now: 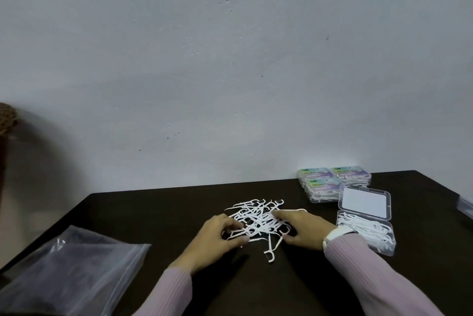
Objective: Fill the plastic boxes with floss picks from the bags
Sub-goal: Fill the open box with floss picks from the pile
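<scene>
A: We see a loose pile of white floss picks (256, 218) lying in the middle of the dark table (153, 213), with both hands at it. What do we make of the left hand (217, 235)?

B: We see its fingers curled at the pile's left edge, thumb and fingertips pinching a few picks there. The right hand (299, 228) rests on the pile's right side, index finger stretched across the picks and thumb low beside one stray pick; we cannot tell whether it actually grips any.

A: And the boxes?

B: We find an open clear box (366, 228) just right of the right wrist, its lid (363, 203) folded back away from us and its tray partly filled with picks. Behind it, near the wall (230, 59), sit closed labelled boxes (332, 182), stacked and touching each other.

A: We also note a clear plastic bag (71, 272) lying flat at the table's near left corner, well apart from the pile. Both sleeves (371, 274) are pale pink, and a watch (335, 235) sits on the right wrist.
</scene>
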`<state>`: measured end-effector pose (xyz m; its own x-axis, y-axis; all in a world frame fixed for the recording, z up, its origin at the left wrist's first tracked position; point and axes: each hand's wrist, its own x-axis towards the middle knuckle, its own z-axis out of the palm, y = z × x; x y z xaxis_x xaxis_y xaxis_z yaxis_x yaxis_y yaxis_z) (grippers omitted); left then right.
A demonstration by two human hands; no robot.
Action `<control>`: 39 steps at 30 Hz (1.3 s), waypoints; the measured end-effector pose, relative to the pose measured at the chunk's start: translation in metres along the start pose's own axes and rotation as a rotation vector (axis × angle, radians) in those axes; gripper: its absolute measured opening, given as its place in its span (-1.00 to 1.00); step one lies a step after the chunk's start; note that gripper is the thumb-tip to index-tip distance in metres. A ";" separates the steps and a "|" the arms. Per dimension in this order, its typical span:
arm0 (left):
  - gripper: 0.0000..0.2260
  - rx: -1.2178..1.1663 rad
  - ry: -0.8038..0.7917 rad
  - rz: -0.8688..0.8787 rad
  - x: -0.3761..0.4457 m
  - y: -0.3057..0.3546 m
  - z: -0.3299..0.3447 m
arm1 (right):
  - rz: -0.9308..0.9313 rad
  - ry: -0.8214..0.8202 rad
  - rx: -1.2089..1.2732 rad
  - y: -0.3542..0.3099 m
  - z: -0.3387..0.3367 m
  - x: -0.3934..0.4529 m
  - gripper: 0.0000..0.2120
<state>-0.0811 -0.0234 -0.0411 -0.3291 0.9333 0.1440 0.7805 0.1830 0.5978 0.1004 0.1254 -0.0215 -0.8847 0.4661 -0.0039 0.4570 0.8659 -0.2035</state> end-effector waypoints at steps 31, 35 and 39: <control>-0.85 0.421 0.206 0.128 -0.008 0.034 0.019 | -0.113 0.470 -0.196 0.008 0.010 -0.020 -0.80; -0.83 0.593 0.165 0.167 -0.009 0.037 0.019 | -0.104 0.458 -0.156 0.016 0.007 -0.027 -0.82; -0.83 0.515 0.203 0.148 -0.009 0.036 0.021 | -0.073 0.458 -0.095 0.023 0.006 -0.037 -0.82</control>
<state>-0.0390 -0.0184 -0.0369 -0.2528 0.8915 0.3758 0.9675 0.2299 0.1055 0.1432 0.1270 -0.0315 -0.7936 0.4168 0.4433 0.4200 0.9024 -0.0966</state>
